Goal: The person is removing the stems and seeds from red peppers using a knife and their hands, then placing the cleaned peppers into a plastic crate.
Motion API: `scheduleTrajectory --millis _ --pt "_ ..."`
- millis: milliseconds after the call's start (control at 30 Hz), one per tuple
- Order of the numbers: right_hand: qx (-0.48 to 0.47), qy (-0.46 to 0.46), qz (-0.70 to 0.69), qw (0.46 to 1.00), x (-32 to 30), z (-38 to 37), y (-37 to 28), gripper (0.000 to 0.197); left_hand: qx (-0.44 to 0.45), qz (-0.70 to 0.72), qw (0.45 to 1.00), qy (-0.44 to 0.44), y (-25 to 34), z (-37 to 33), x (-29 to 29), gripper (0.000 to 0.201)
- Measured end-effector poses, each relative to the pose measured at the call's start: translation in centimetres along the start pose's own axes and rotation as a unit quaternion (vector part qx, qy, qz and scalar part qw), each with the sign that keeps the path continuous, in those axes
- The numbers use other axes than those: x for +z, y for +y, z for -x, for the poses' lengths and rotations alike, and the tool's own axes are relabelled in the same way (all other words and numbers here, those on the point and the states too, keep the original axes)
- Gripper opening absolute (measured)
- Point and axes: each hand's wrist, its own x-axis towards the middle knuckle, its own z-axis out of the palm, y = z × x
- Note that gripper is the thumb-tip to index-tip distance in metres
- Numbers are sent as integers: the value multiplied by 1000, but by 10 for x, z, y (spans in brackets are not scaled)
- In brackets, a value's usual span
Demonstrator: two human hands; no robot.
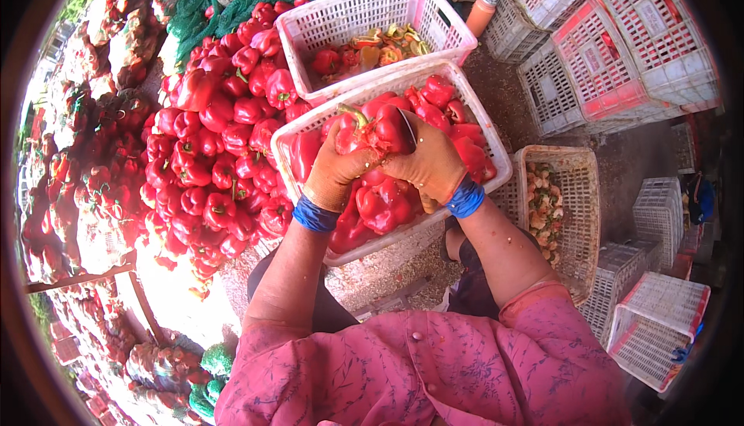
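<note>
The left hand (335,172) and right hand (431,161) clamp their grip on a red pepper (383,128) above a white crate (504,169).

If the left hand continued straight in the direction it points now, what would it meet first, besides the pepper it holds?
Probably the far rim of the pepper crate, just beyond the left hand and its held pepper. It might pass above, since height is unclear.
</note>
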Motion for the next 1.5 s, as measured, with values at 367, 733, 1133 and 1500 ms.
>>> scheduleTrajectory --millis 367,733,1133,1500 --pt "143 -80 -110 980 -14 12 -21 56 14 -22 998 -58 14 0 -4 81" --pt "42 21 75 996 -17 -1 16 41 -13 -73 993 -89 7 -4 -3 78" --pt "-4 123 292 949 2 8 13 46 -183 131 972 -63 -8 6 -11 56" --pt "5 -76 148 986 -38 -10 37 23 -72 -71 993 -65 -5 13 11 72"
